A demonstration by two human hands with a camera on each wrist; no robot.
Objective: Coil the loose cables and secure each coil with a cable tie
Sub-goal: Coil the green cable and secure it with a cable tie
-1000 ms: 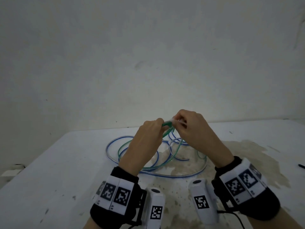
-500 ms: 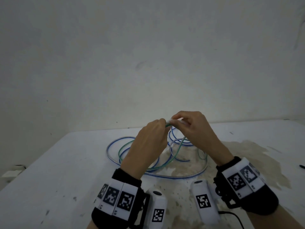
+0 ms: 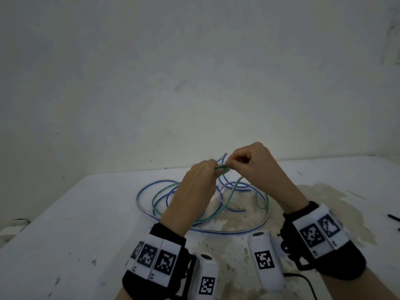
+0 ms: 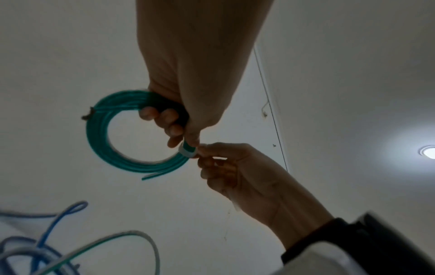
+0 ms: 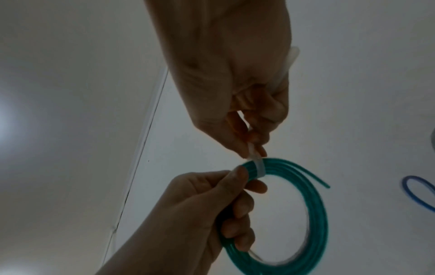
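Left hand (image 5: pixel 207 204) grips a small round coil of green cable (image 5: pixel 313 214), fingers curled round the bundle, held up above the white stained table (image 3: pixel 65 234). Right hand (image 5: pixel 235 89) pinches a translucent white cable tie (image 5: pixel 259 167) wrapped across the coil. Loose blue and green cables (image 3: pixel 194 204) lie tangled on table below.

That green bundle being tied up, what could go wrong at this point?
One free end of the green coil sticks out past the white cable tie, so it may stay loose. The left hand grips only one side of the coil; turns could spring apart. The right hand only pinches the tie, which could slip.
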